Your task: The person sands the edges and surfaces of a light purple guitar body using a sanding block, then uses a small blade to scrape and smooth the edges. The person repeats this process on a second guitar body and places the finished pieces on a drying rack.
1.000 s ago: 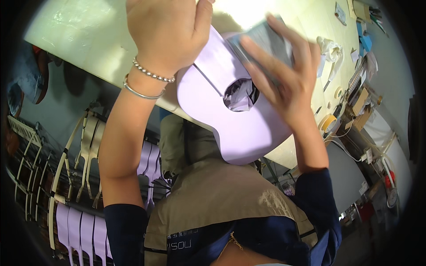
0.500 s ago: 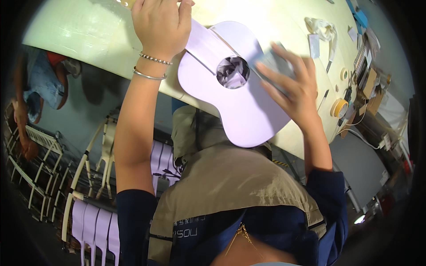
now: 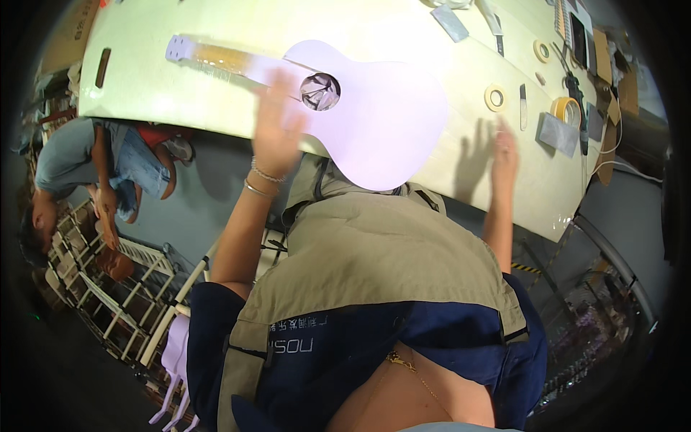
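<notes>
A lavender ukulele (image 3: 392, 101) lies flat on the pale table, its neck toward the far left. Crumpled light wrapping fills the sound hole (image 3: 320, 91). My left hand (image 3: 279, 129), smeared by motion, hovers over the near side of the neck joint, fingers stretched and holding nothing I can see. Off to the right, my right hand (image 3: 505, 155) is raised at the near part of the table, bare, with its fingers extended; its shadow falls beside it. A grey rectangular block (image 3: 558, 135) rests next to the yellow tape roll (image 3: 566, 111).
Another tape roll (image 3: 495, 98) and a knife (image 3: 523, 106) lie right of the ukulele. A grey sheet (image 3: 450, 23) is farther back. At left a person (image 3: 108, 162) bends near a rack (image 3: 137, 277); lavender instrument parts (image 3: 175, 356) hang below. The table's near edge (image 3: 461, 204) runs before me.
The grey block has left my right hand and lies on the table. My left hand has come off the neck. The ukulele appears turned, its whole neck now in view.
</notes>
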Available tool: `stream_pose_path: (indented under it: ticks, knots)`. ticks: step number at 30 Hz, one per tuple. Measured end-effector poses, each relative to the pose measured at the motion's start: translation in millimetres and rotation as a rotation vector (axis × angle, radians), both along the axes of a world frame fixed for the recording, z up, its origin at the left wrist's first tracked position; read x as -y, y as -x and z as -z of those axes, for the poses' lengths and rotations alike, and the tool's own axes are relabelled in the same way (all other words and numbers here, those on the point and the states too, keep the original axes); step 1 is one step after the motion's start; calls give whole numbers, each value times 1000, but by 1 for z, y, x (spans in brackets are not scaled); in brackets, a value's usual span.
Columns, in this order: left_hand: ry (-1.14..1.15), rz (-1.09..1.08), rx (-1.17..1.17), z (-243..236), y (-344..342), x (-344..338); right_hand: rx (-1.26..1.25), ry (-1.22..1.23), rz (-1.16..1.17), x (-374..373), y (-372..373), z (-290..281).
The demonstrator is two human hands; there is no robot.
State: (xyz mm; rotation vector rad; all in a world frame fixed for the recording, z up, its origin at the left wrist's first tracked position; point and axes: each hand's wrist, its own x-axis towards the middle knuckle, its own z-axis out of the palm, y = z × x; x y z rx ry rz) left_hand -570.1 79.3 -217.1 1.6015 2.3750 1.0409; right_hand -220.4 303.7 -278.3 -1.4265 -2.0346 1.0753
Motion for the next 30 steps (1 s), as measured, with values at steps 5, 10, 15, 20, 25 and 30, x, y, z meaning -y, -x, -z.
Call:
stream_pose_path:
  ticks: [5,10,15,20,25,30]
  knots:
    - [-481,-718,1346,50,86,-16,-368,431,14,79,64,8]
    - [-591,-746,1675,22,74,-43,51,-549,-335,77,119,-66]
    - [-665,-393,1308,-71,37,-48,-165,-637,-402,53,184,-105]
    - [-648,-197,1055,-132,7,-48,-383,-409,-430,59,229,-147]
    - [-641,-160,1013,-140,4,-50,-497,-469,-365,63,233,-148]
    - [-633,-125,1009,-141,3,-51,-461,-600,-312,66,230,-146]
